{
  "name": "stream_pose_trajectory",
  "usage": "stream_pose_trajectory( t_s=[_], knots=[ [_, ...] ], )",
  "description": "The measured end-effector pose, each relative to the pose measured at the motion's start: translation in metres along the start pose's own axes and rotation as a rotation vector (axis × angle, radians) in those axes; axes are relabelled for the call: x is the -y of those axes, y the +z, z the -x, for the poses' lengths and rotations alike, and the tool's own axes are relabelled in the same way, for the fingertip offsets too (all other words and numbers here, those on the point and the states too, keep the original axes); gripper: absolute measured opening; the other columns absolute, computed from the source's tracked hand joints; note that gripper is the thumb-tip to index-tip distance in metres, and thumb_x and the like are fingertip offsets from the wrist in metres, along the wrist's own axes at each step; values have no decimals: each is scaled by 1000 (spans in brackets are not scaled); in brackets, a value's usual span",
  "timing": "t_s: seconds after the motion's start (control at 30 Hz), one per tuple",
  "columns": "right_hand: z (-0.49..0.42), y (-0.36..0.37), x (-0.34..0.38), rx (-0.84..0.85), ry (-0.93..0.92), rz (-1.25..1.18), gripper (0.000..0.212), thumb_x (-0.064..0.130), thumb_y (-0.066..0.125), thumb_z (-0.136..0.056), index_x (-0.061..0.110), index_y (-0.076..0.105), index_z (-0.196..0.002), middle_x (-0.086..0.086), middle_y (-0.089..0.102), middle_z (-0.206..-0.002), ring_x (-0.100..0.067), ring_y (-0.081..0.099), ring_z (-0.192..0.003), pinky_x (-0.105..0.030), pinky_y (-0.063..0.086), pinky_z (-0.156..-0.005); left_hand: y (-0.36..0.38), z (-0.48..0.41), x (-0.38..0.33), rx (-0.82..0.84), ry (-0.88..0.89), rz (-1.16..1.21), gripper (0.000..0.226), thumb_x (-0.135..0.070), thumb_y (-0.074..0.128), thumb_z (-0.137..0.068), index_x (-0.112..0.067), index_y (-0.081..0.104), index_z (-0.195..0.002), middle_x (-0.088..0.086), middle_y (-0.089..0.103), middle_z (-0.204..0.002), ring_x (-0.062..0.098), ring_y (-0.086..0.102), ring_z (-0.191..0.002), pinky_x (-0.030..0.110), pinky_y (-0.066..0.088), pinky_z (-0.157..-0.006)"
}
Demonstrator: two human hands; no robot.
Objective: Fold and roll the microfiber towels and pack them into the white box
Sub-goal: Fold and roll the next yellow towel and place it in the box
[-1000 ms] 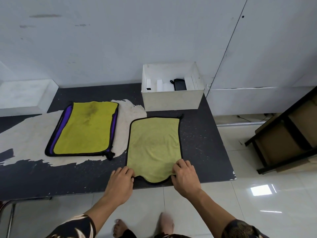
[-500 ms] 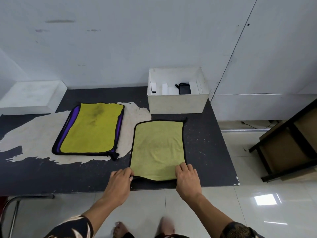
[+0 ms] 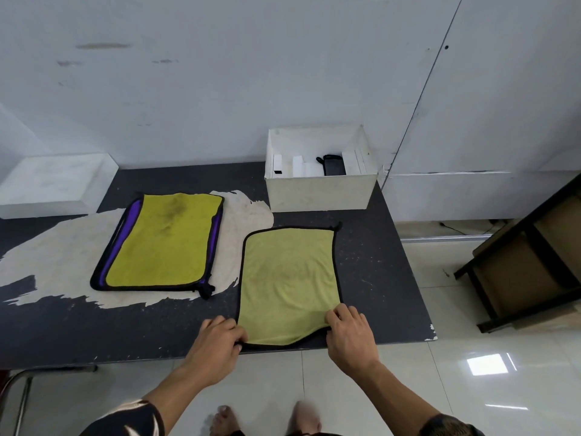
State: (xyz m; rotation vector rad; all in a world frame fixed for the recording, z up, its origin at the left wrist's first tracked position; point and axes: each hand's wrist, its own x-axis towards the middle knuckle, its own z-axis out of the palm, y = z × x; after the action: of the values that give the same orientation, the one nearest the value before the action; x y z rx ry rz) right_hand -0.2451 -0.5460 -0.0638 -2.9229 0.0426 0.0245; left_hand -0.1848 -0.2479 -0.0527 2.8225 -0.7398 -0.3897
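Head view: gripped the near corners of the folded yellow towel (image 3: 287, 278) with left hand (image 3: 217, 344) and right hand (image 3: 349, 338), fingers (image 3: 339, 312) curled on the hem at the front edge of the table (image 3: 371, 272). Rolled nothing yet; left the purple-lined towel (image 3: 166, 240) flat alongside. Found no towels in the white box (image 3: 320, 191), only perhaps a black pouch (image 3: 334, 166) and white cartons (image 3: 298, 166).

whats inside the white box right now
The white box holds a black item and several white pieces. Its front wall hides the bottom, so anything lying low there cannot be seen.
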Motion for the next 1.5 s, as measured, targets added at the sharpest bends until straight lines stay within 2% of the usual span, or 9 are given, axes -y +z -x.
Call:
stream_pose_trajectory(
  t_s=[0.33,0.47,0.63,0.83,0.93,1.0,1.1,1.3,1.5],
  knots=[
    [-21,-17,-14,-21,51,-255,9,21,59,-86,20,54,-78,5,59,-72,-17,50,-67,-33,44,-61,-35,-23,8,7,10,249,4,-33,55,-82,-36,54,-85,-22,55,-91,-2,47,-93,24,39,-87],
    [-41,-37,-20,318,-30,-264,9,31,58,-89,23,60,-91,1,67,-88,-20,61,-79,-32,48,-68,-58,-35,11,235,67,151,5,-35,52,-78,-32,55,-80,-12,58,-79,9,52,-81,33,48,-77],
    [-77,-49,-28,656,-33,-252,11,27,69,-85,24,71,-96,5,68,-97,-14,62,-90,-24,47,-76,-71,-65,16,477,104,155,8,-26,56,-72,-30,62,-76,-8,66,-77,7,59,-72,22,47,-67],
    [-126,-56,-42,292,269,-590,8,23,69,-89,28,65,-84,7,70,-86,-11,64,-85,-29,52,-76,-78,-125,25,120,-212,731,17,-8,64,-88,-23,71,-91,1,73,-88,16,67,-87,26,48,-82],
    [-154,-56,-41,125,413,-629,8,26,66,-92,24,64,-85,3,70,-90,-14,63,-88,-29,48,-75,-82,-156,30,-26,-377,858,6,-22,64,-93,-23,69,-96,1,72,-90,17,66,-89,31,51,-84],
    [-166,-54,-39,125,478,-617,15,30,62,-94,24,61,-81,3,67,-85,-18,61,-85,-31,47,-73,-79,-168,35,47,-431,843,11,-32,66,-92,-24,68,-99,2,70,-91,20,67,-90,38,55,-85],
    [-176,-46,-38,177,527,-590,23,33,57,-97,22,58,-76,3,62,-77,-21,60,-81,-35,49,-73,-74,-176,36,215,-439,701,10,-27,68,-90,-17,68,-91,1,67,-85,20,65,-85,27,50,-73],
    [-185,-37,-43,284,532,-526,17,36,66,-91,19,62,-94,3,61,-85,-21,61,-87,-29,42,-68,-72,-191,35,166,-552,710,39,-52,60,-88,-14,69,-86,1,69,-87,19,65,-87,33,53,-82],
    [-189,-37,-47,270,523,-498,7,25,62,-94,19,61,-91,0,62,-88,-24,61,-89,-30,44,-72,-68,-199,24,81,-561,614,10,-23,62,-92,-15,58,-95,1,63,-90,20,59,-88,30,44,-72]
  ],
)
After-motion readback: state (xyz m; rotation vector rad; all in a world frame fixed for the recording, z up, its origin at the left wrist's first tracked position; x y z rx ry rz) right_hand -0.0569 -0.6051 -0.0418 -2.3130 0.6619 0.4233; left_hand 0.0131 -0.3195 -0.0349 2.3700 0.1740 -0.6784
